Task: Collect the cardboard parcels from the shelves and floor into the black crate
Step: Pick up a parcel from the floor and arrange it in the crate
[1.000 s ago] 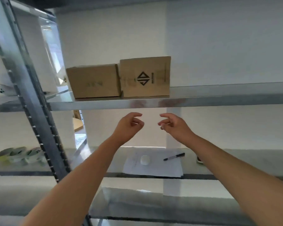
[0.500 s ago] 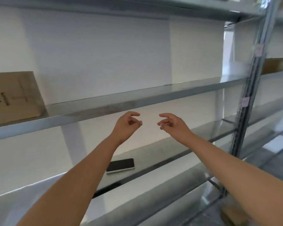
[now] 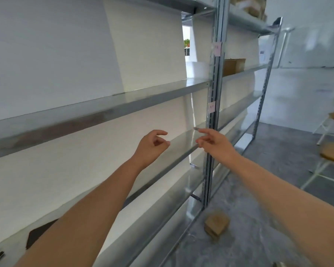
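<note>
Head view: metal shelves (image 3: 104, 110), concrete floor (image 3: 281, 182)

The shelves (image 3: 123, 97) are shiny grey. The wall (image 3: 46, 54) behind them is white. At 1 o'clock a box (image 3: 234, 66) is brown, and the grey post (image 3: 213, 151) beside it has pink labels (image 3: 217, 49). At 5 o'clock a parcel (image 3: 217, 223) is light brown on the grey, blotchy floor (image 3: 278, 170). At 3 o'clock the stools (image 3: 333, 155) have light brown tops and white legs.

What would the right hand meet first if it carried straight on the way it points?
Probably the metal shelf just beyond the fingertips of the right hand, though depth is unclear.
</note>
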Demonstrator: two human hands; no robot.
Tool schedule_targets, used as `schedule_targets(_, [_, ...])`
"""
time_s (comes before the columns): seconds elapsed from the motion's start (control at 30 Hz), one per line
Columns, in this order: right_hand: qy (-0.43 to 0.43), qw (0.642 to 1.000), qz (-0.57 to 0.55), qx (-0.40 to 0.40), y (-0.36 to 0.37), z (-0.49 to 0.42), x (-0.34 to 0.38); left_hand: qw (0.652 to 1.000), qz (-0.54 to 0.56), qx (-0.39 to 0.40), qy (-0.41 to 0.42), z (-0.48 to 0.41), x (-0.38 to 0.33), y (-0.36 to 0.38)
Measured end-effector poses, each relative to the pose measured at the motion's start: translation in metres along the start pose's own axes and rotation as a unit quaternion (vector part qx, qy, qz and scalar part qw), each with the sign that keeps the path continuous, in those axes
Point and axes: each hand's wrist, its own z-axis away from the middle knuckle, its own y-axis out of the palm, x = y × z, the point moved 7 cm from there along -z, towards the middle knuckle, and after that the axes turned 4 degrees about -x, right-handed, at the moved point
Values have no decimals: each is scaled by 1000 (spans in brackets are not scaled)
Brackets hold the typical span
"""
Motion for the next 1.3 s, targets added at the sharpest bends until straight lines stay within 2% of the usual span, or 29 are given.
schedule_targets(0.33, [88,985,21,-144,-83,-44,-82,985,34,162,48,-97,-3,121])
schedule_targets(0.6, [165,956,81,-230,-150,-31,-152,959,27,274,64,-140,1,237])
schedule_targets(0.8, [224,927,75,-290,-219,-35,-224,940,42,334,63,-168,-2,338])
schedule_targets(1.07, [240,943,61,-225,-273,-128,-332,950,50,308,4,-252,20,468])
schedule_targets(1.3, [253,949,54,-180,-274,-221,-408,961,45,266,-63,-321,80,508])
